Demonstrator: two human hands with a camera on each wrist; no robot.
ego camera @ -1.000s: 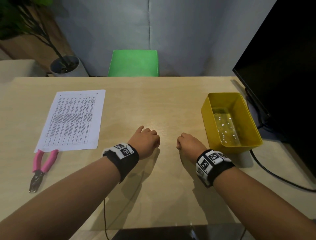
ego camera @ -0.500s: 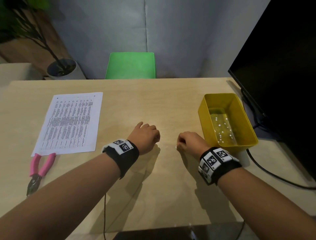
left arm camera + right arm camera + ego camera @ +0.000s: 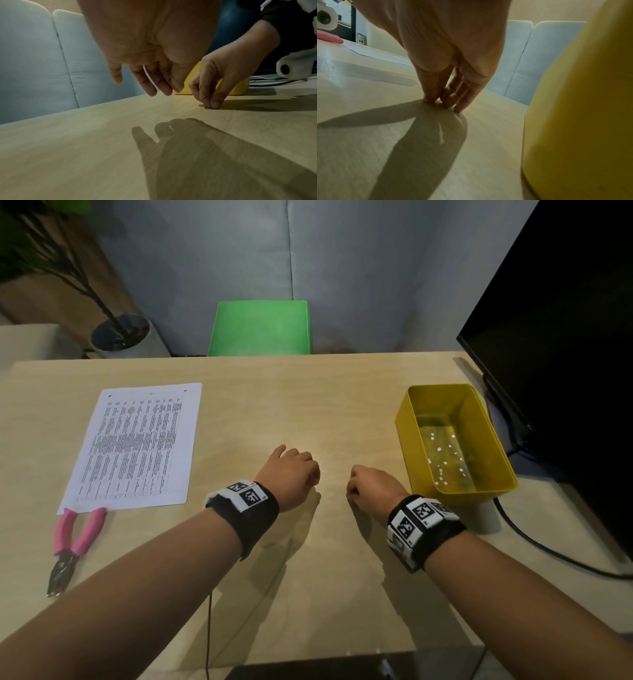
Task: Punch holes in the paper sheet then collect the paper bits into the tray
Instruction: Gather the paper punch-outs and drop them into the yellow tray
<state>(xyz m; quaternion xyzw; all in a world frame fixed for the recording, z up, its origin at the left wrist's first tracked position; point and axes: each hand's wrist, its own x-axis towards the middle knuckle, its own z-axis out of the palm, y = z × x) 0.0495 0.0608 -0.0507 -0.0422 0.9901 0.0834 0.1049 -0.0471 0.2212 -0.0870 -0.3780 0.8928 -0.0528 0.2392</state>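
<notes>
The printed paper sheet point(image 3: 133, 446) lies flat at the table's left, with the pink-handled hole punch point(image 3: 73, 542) just in front of it. At the right stands the yellow tray point(image 3: 404, 426), with several white paper bits point(image 3: 445, 463) on its bottom. My right hand point(image 3: 211, 104) is left of the tray, thumb and forefinger pinched together on the tabletop; the bit between them is too small to see. The other fingertips point(image 3: 458, 109) touch the wood. My left hand point(image 3: 149, 88) hovers just above the table beside it, fingers loosely hanging, holding nothing.
A black monitor point(image 3: 565, 371) fills the right side, its cable point(image 3: 548, 553) trailing behind the tray. A green chair point(image 3: 260, 328) stands beyond the far edge, a potted plant point(image 3: 116, 332) at back left. Bare wood point(image 3: 308, 594) lies under my forearms.
Both hands stay in nearly the same spots and poses. Only the head view has drifted a little.
</notes>
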